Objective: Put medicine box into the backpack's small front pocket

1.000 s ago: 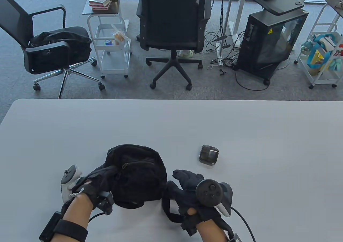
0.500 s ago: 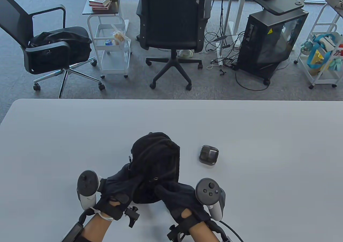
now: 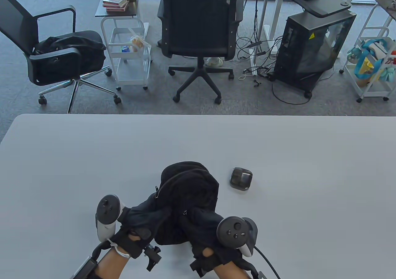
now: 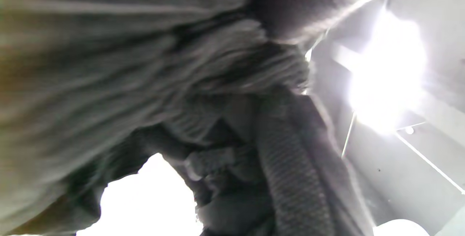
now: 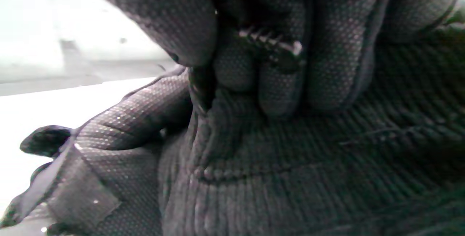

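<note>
- The left hand (image 3: 143,221) grips the near left edge of the black backpack (image 3: 188,192), fingers curled over the corduroy cloth; its wrist view is blurred and shows only folds of fabric and a strap.
- The right hand (image 3: 201,226) is closed narrow on the pack's near right edge; in the right wrist view its fingers (image 5: 290,58) pinch a seam where a short run of metal zipper teeth (image 5: 269,43) shows between them.
- The medicine box (image 3: 241,179), a small dark case, lies on the table (image 3: 309,183) beyond and to the right of the right hand, just beside the backpack's far right side and apart from it. Neither hand touches it.
- Judged from this, the step in hand is turning and setting up the pack so the small front pocket can be opened; the box is not yet picked up.
- To do it well, let the left hand anchor the body of the pack flat against the table, so the cloth stays taut while the right hand works.
- The right hand should find the slider itself, not just the teeth, and pull along the zipper line, not upward.
- I cannot tell whether this zipper belongs to the front pocket; check that before pulling.
- Keep the pack clear of the box, since a swing towards the right hand's far side could knock it away.
</note>
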`<control>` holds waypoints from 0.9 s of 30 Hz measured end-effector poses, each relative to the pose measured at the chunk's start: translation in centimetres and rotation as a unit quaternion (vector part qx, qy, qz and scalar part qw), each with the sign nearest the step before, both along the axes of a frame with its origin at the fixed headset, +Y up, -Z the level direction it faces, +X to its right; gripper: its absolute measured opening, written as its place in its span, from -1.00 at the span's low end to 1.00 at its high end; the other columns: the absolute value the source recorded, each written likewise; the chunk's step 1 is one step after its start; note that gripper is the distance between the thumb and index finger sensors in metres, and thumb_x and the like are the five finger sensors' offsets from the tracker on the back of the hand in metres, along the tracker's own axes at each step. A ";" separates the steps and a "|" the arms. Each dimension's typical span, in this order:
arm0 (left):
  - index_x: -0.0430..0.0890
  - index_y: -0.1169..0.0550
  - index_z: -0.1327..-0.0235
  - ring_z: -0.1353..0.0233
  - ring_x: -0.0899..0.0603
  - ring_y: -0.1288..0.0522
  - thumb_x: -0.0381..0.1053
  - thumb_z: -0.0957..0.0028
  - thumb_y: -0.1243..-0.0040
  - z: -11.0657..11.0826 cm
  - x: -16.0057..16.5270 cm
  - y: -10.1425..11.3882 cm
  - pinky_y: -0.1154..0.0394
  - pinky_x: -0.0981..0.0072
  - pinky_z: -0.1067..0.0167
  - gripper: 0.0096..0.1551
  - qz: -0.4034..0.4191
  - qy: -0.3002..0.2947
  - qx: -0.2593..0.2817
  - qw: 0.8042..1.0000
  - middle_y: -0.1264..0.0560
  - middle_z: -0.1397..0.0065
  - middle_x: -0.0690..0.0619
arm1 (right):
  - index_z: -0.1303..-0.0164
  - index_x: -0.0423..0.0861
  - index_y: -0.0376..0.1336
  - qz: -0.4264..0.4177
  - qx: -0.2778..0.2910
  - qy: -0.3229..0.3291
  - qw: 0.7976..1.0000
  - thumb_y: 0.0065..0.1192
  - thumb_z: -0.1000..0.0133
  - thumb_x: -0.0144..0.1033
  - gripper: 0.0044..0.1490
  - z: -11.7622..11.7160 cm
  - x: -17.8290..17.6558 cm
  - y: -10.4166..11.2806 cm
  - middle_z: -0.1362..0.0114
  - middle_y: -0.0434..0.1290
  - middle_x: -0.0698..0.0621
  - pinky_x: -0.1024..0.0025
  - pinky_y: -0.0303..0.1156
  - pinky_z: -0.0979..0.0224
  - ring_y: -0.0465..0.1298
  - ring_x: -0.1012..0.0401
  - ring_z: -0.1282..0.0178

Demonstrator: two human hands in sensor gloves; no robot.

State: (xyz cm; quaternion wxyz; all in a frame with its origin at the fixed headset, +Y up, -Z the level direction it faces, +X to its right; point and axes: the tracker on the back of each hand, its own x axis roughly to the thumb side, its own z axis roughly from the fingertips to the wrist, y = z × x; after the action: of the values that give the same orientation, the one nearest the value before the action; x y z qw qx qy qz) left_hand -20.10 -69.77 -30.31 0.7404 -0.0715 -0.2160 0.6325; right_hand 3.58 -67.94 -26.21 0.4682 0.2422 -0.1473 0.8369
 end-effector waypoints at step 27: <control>-0.10 -0.66 -0.22 -0.40 -0.39 -0.48 0.06 -0.06 -0.40 0.2 -2.4 -0.5 -0.09 -0.59 -0.24 -0.50 0.105 0.083 -0.030 0.991 -0.69 -0.25 -0.09 | -0.01 -0.36 0.52 -0.096 -0.162 -0.158 0.969 0.32 -0.16 -0.06 -0.38 -3.8 8.9 -3.9 -0.16 0.62 -0.33 -0.47 0.20 -0.23 0.58 -0.31 -0.15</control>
State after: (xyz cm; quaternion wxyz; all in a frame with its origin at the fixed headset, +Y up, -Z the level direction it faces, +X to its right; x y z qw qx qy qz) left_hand -22.49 -70.30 -30.14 0.6826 -0.0185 -0.1411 0.7168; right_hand 12.46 -71.81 -29.98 0.5498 0.0124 -0.1047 0.8286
